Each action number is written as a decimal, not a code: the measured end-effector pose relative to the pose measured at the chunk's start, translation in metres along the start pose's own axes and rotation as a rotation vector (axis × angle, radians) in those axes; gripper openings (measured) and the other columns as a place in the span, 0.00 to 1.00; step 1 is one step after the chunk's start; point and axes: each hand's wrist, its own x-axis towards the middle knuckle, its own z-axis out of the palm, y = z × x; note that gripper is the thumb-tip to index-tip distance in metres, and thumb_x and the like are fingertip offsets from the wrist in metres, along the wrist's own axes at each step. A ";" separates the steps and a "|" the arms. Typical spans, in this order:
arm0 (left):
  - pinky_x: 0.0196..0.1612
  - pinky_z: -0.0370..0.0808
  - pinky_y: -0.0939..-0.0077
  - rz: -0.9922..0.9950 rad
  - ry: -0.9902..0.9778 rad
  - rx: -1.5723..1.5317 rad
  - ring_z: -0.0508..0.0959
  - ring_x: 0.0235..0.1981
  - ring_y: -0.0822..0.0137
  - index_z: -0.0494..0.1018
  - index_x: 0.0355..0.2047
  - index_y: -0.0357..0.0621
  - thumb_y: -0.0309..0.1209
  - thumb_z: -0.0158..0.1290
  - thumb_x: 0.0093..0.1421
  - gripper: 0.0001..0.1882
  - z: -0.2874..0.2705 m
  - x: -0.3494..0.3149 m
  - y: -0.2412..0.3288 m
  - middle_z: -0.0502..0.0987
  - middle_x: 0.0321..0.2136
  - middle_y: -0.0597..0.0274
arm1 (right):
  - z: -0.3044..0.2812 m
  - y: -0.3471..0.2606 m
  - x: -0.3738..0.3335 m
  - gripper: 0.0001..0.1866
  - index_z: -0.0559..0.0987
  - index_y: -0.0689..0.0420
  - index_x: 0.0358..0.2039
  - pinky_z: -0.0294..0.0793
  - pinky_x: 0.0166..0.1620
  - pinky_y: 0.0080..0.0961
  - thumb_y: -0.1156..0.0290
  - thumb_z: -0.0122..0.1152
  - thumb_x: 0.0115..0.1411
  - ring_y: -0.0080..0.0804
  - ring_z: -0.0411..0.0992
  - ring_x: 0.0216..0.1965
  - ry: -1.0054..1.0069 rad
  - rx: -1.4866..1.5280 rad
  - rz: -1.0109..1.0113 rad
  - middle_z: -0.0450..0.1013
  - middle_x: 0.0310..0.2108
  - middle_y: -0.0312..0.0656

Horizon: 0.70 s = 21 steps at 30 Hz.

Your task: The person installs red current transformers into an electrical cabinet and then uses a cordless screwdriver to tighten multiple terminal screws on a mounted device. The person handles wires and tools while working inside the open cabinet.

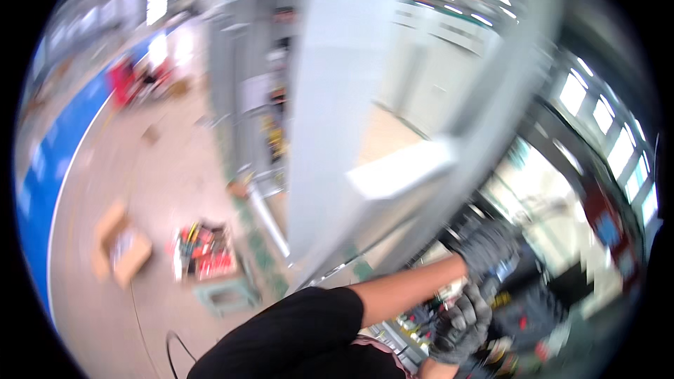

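Both of my hands wear grey gloves and are close together at the lower right, in front of a blurred cluster of electrical parts [414, 323]. My left hand [488, 245] reaches across from the black sleeve; its fingers are smeared by motion. Just below it, my right hand [460, 326] is closed, fingers curled in. Whatever lies between its fingers is too blurred to make out. A grey cabinet post [484, 98] slants down past my left forearm.
A tall pale panel [344, 84] stands upright ahead, beside an open cabinet [239, 91] with parts inside. To the left, a tray of tools [203, 249] rests on a greenish stool [228, 295]. An open cardboard box [126, 245] lies on the floor.
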 end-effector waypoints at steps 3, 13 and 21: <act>0.38 0.73 0.60 -0.140 -0.111 -0.247 0.76 0.34 0.49 0.73 0.37 0.43 0.33 0.52 0.54 0.12 -0.024 0.008 0.010 0.75 0.31 0.48 | -0.009 0.001 0.003 0.09 0.65 0.57 0.44 0.67 0.26 0.20 0.68 0.42 0.67 0.18 0.59 0.20 0.034 -0.019 0.166 0.61 0.25 0.32; 0.45 0.68 0.63 -0.175 0.067 -0.747 0.72 0.41 0.58 0.70 0.36 0.43 0.39 0.47 0.59 0.12 -0.113 -0.102 0.069 0.72 0.37 0.58 | -0.027 -0.030 0.009 0.09 0.66 0.56 0.39 0.74 0.31 0.22 0.64 0.43 0.68 0.18 0.65 0.22 0.238 -0.349 0.249 0.64 0.25 0.31; 0.46 0.67 0.62 0.187 -0.023 -0.718 0.72 0.42 0.58 0.70 0.34 0.45 0.40 0.48 0.58 0.12 -0.134 -0.129 0.080 0.71 0.37 0.59 | -0.022 -0.001 0.009 0.09 0.67 0.56 0.39 0.73 0.30 0.20 0.65 0.44 0.67 0.18 0.66 0.23 0.293 -0.404 0.254 0.65 0.26 0.31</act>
